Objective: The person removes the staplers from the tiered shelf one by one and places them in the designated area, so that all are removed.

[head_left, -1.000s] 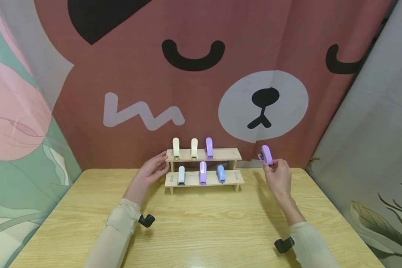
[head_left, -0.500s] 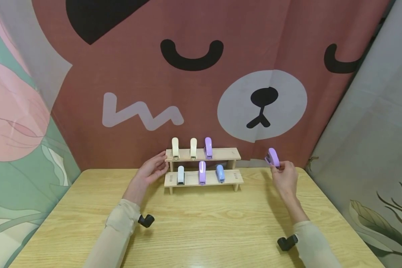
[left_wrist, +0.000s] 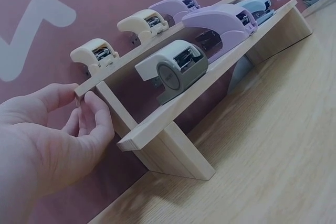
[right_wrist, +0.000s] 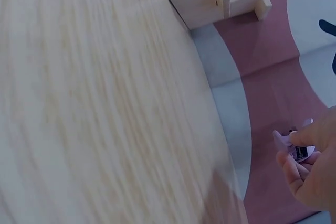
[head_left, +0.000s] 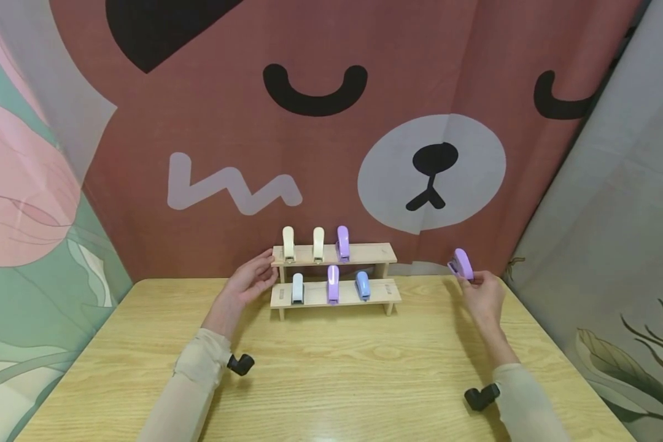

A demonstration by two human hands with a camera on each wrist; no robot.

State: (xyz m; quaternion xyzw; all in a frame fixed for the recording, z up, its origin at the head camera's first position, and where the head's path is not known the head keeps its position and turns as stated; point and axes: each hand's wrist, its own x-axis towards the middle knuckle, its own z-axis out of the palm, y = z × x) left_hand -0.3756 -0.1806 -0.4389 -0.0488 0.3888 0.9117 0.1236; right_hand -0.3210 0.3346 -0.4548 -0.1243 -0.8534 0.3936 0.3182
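Observation:
In the head view a two-tier wooden display rack (head_left: 372,253) stands at the table's back edge. My left hand (head_left: 250,279) pinches the left end of its upper board, thumb and fingers on either side in the left wrist view. On the right, my right hand (head_left: 483,298) holds a purple stapler (head_left: 462,264) up by its lower end, apart from the rack. Two cream staplers (head_left: 288,244) and a purple one (head_left: 343,243) stand on the upper tier. The lower tier bears a white-and-grey stapler (left_wrist: 181,69), another purple stapler (head_left: 333,283) and a blue stapler (head_left: 363,285).
A light wood table (head_left: 331,368) extends in front of the rack. Behind it hangs a reddish-brown curtain (head_left: 226,123) with a bear's face, and a grey curtain (head_left: 613,245) borders the right side. Each wrist carries a black camera mount (head_left: 240,364).
My right hand has moved to the right and slightly down with the purple stapler, farther from the rack. The left hand stays at the upper board's end.

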